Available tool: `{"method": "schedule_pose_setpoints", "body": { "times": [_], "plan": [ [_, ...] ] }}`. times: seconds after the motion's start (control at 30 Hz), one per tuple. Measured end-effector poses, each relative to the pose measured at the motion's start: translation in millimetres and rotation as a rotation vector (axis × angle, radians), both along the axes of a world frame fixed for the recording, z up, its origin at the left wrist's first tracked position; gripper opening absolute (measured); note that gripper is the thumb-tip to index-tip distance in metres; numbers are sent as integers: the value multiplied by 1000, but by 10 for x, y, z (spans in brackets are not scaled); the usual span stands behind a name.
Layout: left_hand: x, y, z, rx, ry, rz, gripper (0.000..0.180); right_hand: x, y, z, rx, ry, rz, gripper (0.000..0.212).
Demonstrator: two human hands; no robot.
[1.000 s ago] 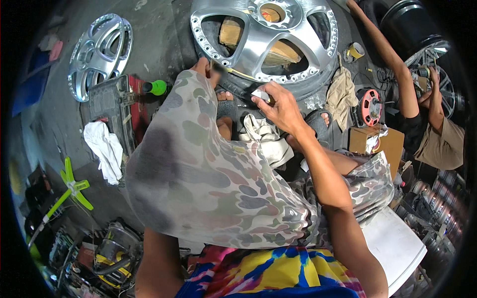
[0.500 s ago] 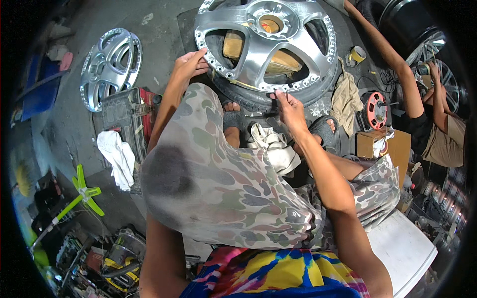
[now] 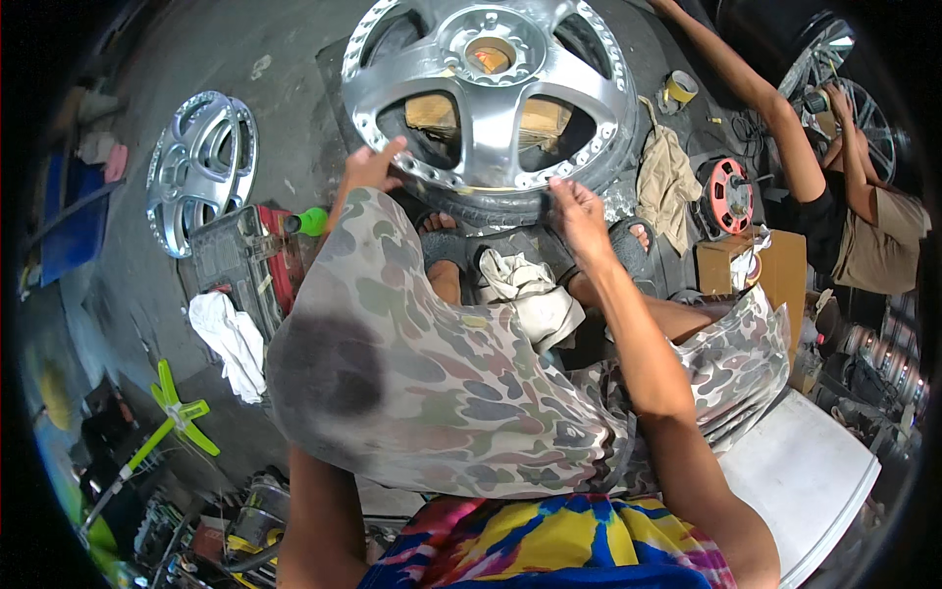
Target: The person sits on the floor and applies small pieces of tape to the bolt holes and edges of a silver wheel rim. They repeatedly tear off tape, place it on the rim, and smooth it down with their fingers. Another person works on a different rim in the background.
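Lower in view than 0.5 s ago, the left hand [image 3: 365, 169] rests half-spread at the edge of the alloy wheel face [image 3: 494, 123]; the right hand [image 3: 581, 218] pinches closed there, contents unclear. It already sits over a tyre [image 3: 481, 209]; filled rim holes [image 3: 432, 177] cannot be counted; 2 more faces [image 3: 201, 175] lie aside.

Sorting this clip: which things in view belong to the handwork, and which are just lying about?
Seemingly in use:
silver wheel, with the left hand and right hand at its rim
black tyre under it

Apparently just lying about:
white cloth
toolbox
red reel
tan cloth
green fan-like piece
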State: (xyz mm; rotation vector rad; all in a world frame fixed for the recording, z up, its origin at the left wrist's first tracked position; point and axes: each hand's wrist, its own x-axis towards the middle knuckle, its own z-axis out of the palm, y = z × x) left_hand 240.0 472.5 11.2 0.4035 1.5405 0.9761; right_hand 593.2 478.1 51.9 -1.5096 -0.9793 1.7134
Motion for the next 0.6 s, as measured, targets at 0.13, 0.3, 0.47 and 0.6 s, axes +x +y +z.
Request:
{"method": "schedule_pose_setpoints", "body": {
  "times": [0.13, 0.3, 0.47, 0.6],
  "plan": [
    [630, -283, 229, -4, -380, -71, 41, 454, 386, 30, 121, -61, -137, 29],
    [800, -394, 313, 37, -483, -282, 43, 763, 544, -30, 314, -343, -112, 35],
    [921, -369, 299, -4, -515, -421, 41, 488, 2, -98, 416, -426, -71, 41],
    [1095, -309, 197, -4, -532, -483, 39, 215, -498, -178, 209, -212, 80, 38]
  ]
}}
